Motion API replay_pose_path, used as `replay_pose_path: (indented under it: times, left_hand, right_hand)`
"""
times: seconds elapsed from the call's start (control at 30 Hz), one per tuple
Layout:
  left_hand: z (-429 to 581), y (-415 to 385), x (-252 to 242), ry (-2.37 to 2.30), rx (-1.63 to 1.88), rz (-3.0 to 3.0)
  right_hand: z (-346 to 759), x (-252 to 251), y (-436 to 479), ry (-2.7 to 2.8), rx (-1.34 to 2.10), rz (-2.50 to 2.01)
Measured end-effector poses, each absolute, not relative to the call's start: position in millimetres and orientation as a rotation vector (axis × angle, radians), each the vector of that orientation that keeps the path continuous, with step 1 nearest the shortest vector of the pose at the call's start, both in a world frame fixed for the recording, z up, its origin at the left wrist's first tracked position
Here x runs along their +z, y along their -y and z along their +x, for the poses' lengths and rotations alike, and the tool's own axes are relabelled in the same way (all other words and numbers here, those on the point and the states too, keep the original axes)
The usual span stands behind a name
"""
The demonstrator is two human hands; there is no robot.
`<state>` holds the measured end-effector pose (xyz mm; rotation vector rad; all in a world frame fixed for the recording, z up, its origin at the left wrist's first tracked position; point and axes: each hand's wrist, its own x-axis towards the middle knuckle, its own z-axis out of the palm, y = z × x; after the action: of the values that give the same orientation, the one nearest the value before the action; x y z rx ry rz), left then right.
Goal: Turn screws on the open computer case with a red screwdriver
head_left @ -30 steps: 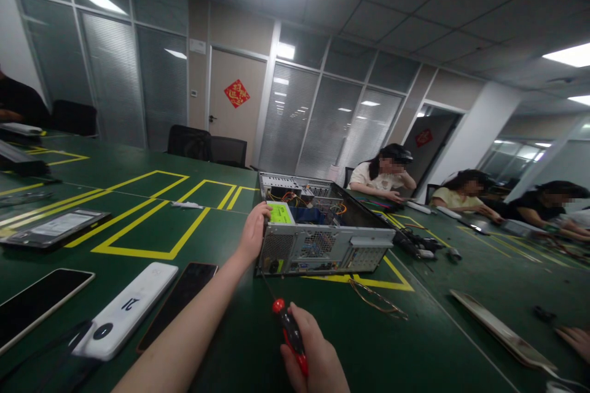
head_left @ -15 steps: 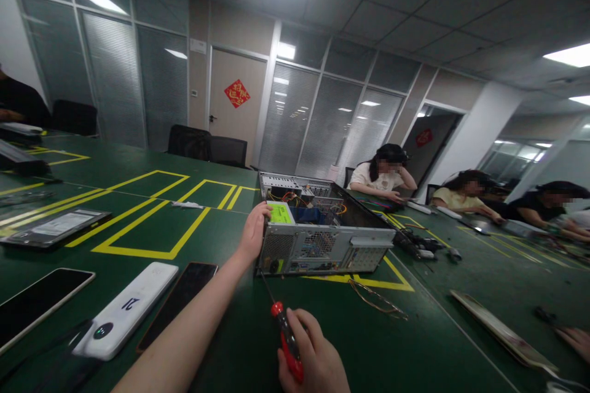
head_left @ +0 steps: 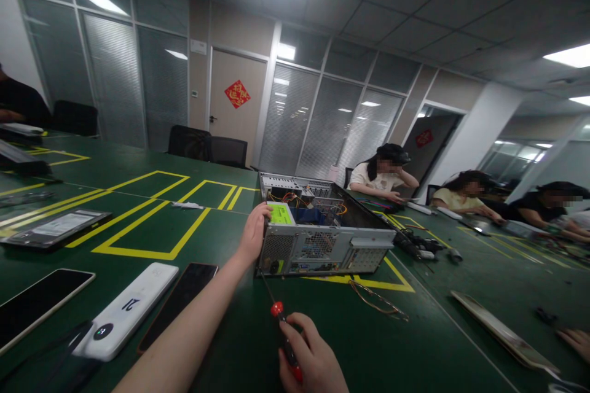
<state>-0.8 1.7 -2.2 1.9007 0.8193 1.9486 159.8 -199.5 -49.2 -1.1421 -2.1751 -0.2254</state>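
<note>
Left hand (head_left: 252,234) is spread flat against the left wall of the grey metal desktop computer case (head_left: 322,242), thumb hooked over the top edge beside the green-labelled power supply (head_left: 280,214). It's bracing the box, fingers loose, nothing clasped. All of it sits on the big dark green table (head_left: 415,344) marked with yellow tape outlines (head_left: 152,227), and the case lies on its side about mid-table, rear plate turned to the near edge. Its upward face is uncovered, with cables and bays on show, so the cover looks to be off already. A long flat pale panel (head_left: 502,331) lies toward the near right corner, though I can't tell whether it belongs to this box. Toward the near left corner lies a white oblong power bank (head_left: 126,311), with a black slab phone (head_left: 177,304) just beside it and another dark phone (head_left: 39,301) further left. Thin wire-framed glasses (head_left: 375,301) lie on the table just in front of the case's right end. Now the right hand (head_left: 313,359), low at the near edge, is wrapped tight round the red-and-black plastic handle of a slim-shafted screwdriver (head_left: 282,325), whose tip is up at the lower left corner of the rear plate. My read: the opening-up is done, the work now is at that rear corner below the power supply, and the parts inside all look in place. Whether the tip sits in a screw is too small to tell.
</note>
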Motion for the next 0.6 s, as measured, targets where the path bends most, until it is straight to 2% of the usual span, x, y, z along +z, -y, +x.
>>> replay_pose_path:
  times: [0.27, 0.4, 0.6]
  left_hand:
    - [-0.8, -1.8, -3.0, -0.833, 1.944, 1.909]
    - [-0.2, -0.6, -1.7, -0.814, 1.96, 1.901]
    - [-0.4, -1.0, -2.6, -0.826, 1.938, 1.899]
  right_hand:
    - [158.0, -50.0, 199.5, 2.051, -0.29, -1.082]
    - [172.9, -29.5, 203.4, 1.952, -0.359, -0.983]
    - [199.5, -0.1, 205.8, 1.806, -0.49, -1.114]
